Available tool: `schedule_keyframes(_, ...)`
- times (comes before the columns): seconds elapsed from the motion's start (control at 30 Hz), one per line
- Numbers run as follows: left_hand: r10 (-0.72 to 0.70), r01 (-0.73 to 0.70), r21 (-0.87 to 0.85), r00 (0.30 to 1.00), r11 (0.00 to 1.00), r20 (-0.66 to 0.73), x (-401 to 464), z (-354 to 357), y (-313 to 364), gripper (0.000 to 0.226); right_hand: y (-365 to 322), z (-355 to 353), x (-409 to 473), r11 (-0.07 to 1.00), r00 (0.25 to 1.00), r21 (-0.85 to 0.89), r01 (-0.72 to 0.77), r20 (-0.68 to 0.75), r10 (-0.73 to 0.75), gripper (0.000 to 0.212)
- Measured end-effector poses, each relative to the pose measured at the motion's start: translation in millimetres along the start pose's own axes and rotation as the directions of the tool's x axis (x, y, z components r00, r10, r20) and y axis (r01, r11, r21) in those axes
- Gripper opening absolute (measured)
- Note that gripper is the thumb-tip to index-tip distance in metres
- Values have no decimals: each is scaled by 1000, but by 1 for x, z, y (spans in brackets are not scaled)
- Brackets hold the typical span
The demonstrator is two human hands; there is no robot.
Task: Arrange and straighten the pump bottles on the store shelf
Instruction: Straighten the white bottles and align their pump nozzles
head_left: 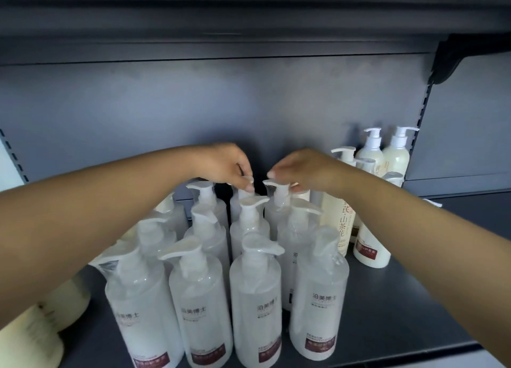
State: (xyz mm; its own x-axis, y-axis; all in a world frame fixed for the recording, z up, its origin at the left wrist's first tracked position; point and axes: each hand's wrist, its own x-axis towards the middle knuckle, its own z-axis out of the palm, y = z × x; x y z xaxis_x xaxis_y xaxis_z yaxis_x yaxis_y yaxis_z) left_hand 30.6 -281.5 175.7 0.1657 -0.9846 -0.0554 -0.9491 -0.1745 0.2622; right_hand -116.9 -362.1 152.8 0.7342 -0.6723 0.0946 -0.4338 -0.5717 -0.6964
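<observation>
On the dark shelf: cloudy white plastic pump bottles stand in rows.
Left hand: fingers curled, pinching a back bottle's pump top.
Right hand: fingers bent down onto the next pump top.
Right side: cream bottles stand near.

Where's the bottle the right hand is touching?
In the back row of clear pump bottles, centre shelf, beside the cream bottle; the right hand holds its pump head.

Dark shelf — clear pump bottles in rows, cream bottles at right.
</observation>
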Motion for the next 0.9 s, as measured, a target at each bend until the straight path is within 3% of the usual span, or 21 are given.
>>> schedule_keyframes(0.1, -30, 30, 6, 993, 1000, 113, -2, -8, -2, 32, 0, -7, 0, 978, 994, 188, -91, -38, 100, 13)
schedule_keyframes(0.17, -55, 53, 24, 992, 998, 113, 0, -11, -2, 43, 3, -9, -1, 966, 991, 234, -108, -52, 123, 12)
schedule_keyframes(0.3, -49, 55, -64, 994, 996, 98, 5, -10, -4, 49, 12, -1, -10, 994, 992, 85, -72, 110, 62, 37)
schedule_keyframes(0.5, -17, 41, -158, 988, 987, 151, 6, -6, -11, 29, 14, 6, -9, 995, 997, -75, 62, -47, -65, 29)
schedule_keyframes(0.63, 14, 15, -163, 984, 986, 175, 10, -9, -13, 25, 12, -5, -11, 998, 994, -29, 53, -97, -56, 26)
schedule_keyframes(0.9, 28, 12, -221, 984, 975, 177, 17, -8, -9, 19, 17, -8, -9, 997, 994, -45, 59, -89, -62, 24)
